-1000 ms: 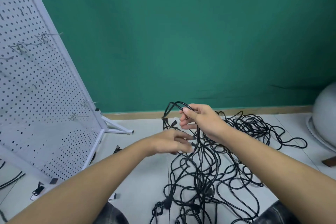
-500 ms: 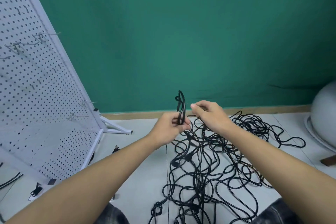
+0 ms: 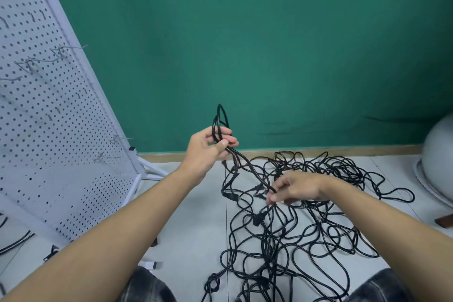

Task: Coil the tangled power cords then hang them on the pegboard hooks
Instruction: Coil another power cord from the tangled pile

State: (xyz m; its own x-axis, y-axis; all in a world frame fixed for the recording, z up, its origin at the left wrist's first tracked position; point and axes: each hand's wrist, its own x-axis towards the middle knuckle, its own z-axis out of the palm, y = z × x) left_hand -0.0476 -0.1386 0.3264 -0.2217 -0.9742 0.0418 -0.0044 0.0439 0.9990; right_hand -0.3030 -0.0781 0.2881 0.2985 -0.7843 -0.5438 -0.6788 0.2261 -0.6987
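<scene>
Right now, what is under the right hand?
Under the right hand, tangled black cords lie on the pale floor; its fingers pinch one strand. What is directly beneath the palm is covered.

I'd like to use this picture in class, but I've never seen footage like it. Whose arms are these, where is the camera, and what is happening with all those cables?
No machine here: the two bare arms are a person's, and the one camera sits on that person's head, looking forward and down, so you see what they see. The left hand grips a few small loops of black cord, held upright. One strand runs down from them to the right hand, which pinches it above the tangled pile of cords on the pale floor. On the left stands a white pegboard with wire hooks; nothing hangs on those in view.
</scene>
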